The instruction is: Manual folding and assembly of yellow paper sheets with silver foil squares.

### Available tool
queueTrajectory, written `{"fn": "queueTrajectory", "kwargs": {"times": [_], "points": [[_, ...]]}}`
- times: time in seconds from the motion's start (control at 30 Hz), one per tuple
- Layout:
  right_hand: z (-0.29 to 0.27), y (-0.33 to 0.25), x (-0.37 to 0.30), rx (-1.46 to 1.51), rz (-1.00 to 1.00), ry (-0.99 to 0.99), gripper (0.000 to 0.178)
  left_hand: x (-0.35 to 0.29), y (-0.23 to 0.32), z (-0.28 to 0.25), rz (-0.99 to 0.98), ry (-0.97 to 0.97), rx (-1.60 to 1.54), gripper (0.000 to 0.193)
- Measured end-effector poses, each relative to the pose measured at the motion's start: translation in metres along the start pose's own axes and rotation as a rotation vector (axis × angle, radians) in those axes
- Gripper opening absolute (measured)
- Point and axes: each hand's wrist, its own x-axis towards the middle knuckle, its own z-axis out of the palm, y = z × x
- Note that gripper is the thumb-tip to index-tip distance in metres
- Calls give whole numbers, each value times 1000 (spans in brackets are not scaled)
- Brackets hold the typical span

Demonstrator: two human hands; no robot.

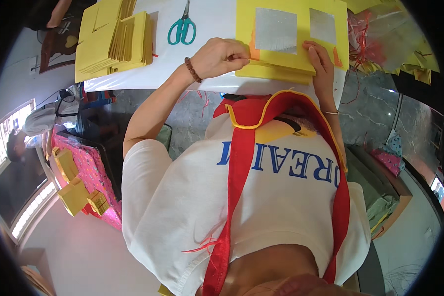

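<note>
The neck (276,266) is showing closest, with a white shirt (182,212) and the red straps (238,172) of an apron (251,111) spreading beyond it. The left arm (155,103) is reaching inward with its elbow bent out, and the left hand (227,56), below a beaded bracelet (192,70), is curling at the near left corner of the yellow stack (276,58). Its fingers are folding in; whether they are pinching paper, I cannot tell. The right hand (320,61), wearing a bangle (331,113), is lying along the stack's right side, its fingers loosely bent over the paper; whether they are gripping, I cannot tell.

The stack is sitting close to the counter's (219,27) near edge, leaving a narrow white strip before the apron, and is carrying a silver square (276,30) on top. Left of the stack, bare white is stretching past the scissors (181,32) to a yellow pile (103,44). To its right, room is running short: a second stack (343,29) is standing just beside it, with a clear bag (399,29) bulging farther right.
</note>
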Motion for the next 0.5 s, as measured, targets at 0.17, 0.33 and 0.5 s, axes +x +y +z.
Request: {"fn": "queueTrajectory", "kwargs": {"times": [0.17,0.33,0.5], "points": [[-1,1,0,-2,20,27,26,5,-7,-2,-89,-60,-115,14],[0,3,3,-5,32,30,26,9,-6,-8,-164,-157,-163,13],[1,0,2,9,39,29,28,11,-11,-9,-242,-210,-274,12]]}}
